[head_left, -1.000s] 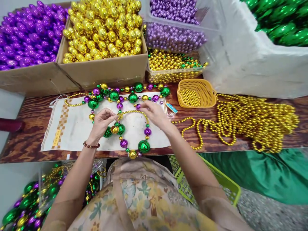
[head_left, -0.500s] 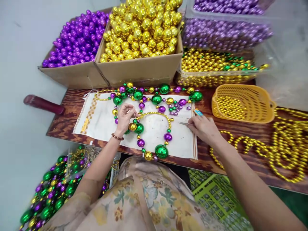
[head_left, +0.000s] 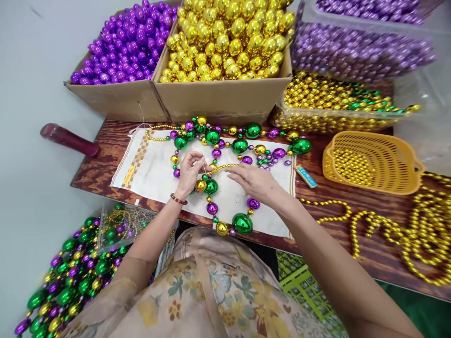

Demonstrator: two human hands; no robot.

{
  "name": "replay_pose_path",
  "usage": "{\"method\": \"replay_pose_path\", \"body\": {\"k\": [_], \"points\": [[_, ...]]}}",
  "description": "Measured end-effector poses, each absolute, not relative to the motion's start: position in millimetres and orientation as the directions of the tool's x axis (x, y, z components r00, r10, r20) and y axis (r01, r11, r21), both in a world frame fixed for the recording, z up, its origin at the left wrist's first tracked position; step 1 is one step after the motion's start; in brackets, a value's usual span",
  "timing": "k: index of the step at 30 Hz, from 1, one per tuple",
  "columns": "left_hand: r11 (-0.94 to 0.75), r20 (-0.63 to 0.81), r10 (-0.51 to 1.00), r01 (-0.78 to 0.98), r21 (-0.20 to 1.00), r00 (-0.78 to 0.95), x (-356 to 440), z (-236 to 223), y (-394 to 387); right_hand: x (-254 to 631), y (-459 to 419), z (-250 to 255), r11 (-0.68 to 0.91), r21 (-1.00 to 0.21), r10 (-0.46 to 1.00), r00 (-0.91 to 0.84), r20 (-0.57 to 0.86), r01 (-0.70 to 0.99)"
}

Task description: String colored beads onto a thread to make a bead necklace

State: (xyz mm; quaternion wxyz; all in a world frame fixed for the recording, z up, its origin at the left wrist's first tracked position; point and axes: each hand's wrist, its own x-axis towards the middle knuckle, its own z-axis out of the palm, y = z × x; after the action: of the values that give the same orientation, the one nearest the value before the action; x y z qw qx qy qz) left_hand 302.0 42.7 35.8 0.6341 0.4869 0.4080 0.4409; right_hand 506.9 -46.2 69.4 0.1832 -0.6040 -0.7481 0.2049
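Note:
My left hand (head_left: 192,174), wearing a brown bead bracelet (head_left: 178,199), has its thumb and finger pinched on a thin white thread (head_left: 206,167) at one end of a bead necklace. My right hand (head_left: 256,182) reaches over the necklace, fingers closed at its small gold bead strand (head_left: 222,167); whether a thin tool is also in them is hidden. Below hang larger beads, among them a green bead (head_left: 242,223), a gold bead (head_left: 222,228) and a purple bead (head_left: 212,208). Underneath lies a white cloth (head_left: 155,162).
A second bead strand (head_left: 239,145) runs along the cloth's back edge. Behind are cardboard boxes (head_left: 225,98) of purple and gold beads and clear bins (head_left: 338,112). To the right are a blue-and-orange packet (head_left: 306,177), a yellow basket (head_left: 373,183) and gold bead chains (head_left: 423,234).
My right hand has moved left from the cloth's right edge to the gold strand; the thin metal tool at its fingers no longer shows. My left hand keeps its pinch. The view has shifted slightly.

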Motion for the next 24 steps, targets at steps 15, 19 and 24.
{"method": "replay_pose_path", "body": {"k": [15, 19, 24], "points": [[0.081, -0.038, 0.951, -0.130, 0.988, 0.307, 302, 30, 38, 492, 2, 77, -0.034, -0.819, 0.875, -0.379, -0.301, 0.573], [0.078, -0.029, 0.951, -0.148, 0.986, 0.309, 302, 30, 38, 491, 7, 76, -0.039, -0.835, 0.873, -0.388, -0.296, 0.548], [0.068, -0.024, 0.947, -0.126, 0.990, 0.321, 303, 28, 38, 493, 11, 72, -0.051, -0.838, 0.863, -0.399, -0.311, 0.543]]}}
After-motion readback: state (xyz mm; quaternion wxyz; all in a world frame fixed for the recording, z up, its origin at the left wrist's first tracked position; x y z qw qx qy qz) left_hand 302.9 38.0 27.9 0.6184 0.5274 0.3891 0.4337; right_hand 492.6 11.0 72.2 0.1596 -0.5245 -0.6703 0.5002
